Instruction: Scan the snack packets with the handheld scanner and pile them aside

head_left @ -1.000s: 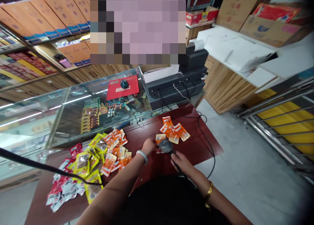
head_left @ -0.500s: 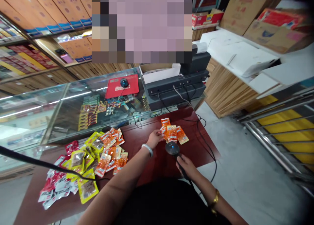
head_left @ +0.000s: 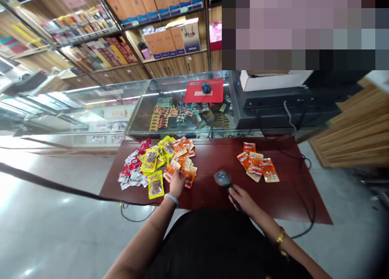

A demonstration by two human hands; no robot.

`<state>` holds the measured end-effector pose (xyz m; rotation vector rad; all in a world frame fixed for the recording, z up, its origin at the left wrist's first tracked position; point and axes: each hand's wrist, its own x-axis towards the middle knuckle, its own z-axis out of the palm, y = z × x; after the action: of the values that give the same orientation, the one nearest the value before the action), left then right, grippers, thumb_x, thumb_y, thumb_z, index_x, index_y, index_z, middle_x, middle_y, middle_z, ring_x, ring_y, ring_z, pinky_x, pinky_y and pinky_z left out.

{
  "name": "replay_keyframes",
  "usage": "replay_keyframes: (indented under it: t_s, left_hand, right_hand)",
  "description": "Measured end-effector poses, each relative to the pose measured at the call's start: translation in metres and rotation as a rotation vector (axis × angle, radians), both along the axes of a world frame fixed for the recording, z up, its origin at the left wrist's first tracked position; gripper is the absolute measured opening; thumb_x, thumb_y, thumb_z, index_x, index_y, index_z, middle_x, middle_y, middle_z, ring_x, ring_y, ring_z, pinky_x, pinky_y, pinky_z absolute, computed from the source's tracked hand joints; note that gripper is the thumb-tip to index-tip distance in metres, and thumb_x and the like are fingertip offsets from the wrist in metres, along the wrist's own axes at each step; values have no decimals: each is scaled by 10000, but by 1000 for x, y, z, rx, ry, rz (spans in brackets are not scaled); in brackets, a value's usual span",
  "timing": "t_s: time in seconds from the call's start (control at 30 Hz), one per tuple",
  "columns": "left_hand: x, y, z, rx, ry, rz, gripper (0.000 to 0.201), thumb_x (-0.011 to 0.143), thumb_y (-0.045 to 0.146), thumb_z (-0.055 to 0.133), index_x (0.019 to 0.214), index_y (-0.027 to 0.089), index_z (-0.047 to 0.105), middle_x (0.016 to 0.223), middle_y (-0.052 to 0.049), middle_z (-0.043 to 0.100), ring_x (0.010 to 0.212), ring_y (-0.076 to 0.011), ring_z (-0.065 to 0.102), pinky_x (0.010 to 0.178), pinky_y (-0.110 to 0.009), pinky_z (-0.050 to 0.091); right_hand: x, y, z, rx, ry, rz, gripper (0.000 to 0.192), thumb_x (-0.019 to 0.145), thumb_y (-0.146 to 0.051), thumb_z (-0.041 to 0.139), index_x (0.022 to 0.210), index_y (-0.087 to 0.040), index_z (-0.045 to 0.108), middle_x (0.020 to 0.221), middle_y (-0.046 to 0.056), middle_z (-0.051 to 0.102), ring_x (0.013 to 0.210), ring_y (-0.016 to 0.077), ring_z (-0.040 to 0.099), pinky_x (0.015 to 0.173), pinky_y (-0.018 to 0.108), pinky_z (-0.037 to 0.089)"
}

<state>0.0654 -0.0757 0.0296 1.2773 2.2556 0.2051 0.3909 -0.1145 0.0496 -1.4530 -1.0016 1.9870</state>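
Orange pkts [head_left: 182, 167] heaped on table; scanner [head_left: 223, 177] upright.

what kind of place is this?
Most likely a small shop's checkout counter: a glass display case of goods, stocked shelves behind, snack packets on the table, and a barcode scanner in the right hand.

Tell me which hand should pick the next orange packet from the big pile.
Left, most likely. The left hand already rests on the orange packets at the edge of the mixed pile, while the right hand grips the barcode scanner further right, away from the pile.
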Motion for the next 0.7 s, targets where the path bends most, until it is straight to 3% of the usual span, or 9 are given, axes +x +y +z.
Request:
replay_keyframes:
  t_s: [0.1,0.2,0.3,0.4,0.53,0.7]
  left_hand:
    - [-32,-4,6,43,147,24,314,865,315,645,1119,159,549,1154,-115,636,1144,-249,586,962,-339,446]
    - [-58,0,10,31,219,-53,468,851,277,667,1266,157,487,1341,-158,546,1301,-263,490,1047,-335,395]
    - [-77,6,13,-78,196,-144,584,804,263,719,1319,167,461,1352,-170,542,1274,-268,527,1009,-314,409]
    - [-87,10,17,-159,195,-194,537,792,290,734,1258,131,520,1271,-185,598,1180,-282,601,940,-310,435]
    - [-92,13,29,-200,176,-249,280,862,362,653,1025,135,640,1156,-173,677,1087,-277,651,865,-302,451]
    - [-57,28,48,-177,22,-309,365,903,490,579,1080,179,648,1017,-109,738,939,-232,690,761,-272,444]
  right_hand:
    - [-31,4,7,11,-9,52,598,709,-795,602,855,-221,522,525,-81,501,399,82,412,396,204,303]
    - [-56,7,14,46,-35,101,593,720,-789,598,856,-215,539,542,-72,507,420,87,427,410,204,319]
    - [-75,8,19,82,-52,137,592,745,-785,580,875,-208,552,553,-68,507,428,89,423,414,207,324]
    - [-87,7,22,111,-55,144,613,768,-781,560,954,-196,570,553,-71,495,430,94,415,410,211,320]
    - [-91,6,29,128,-76,130,599,774,-779,558,921,-199,563,564,-66,499,432,89,408,406,208,313]
    - [-87,7,36,123,-35,60,574,783,-772,565,879,-207,534,570,-77,490,409,72,389,391,200,301]
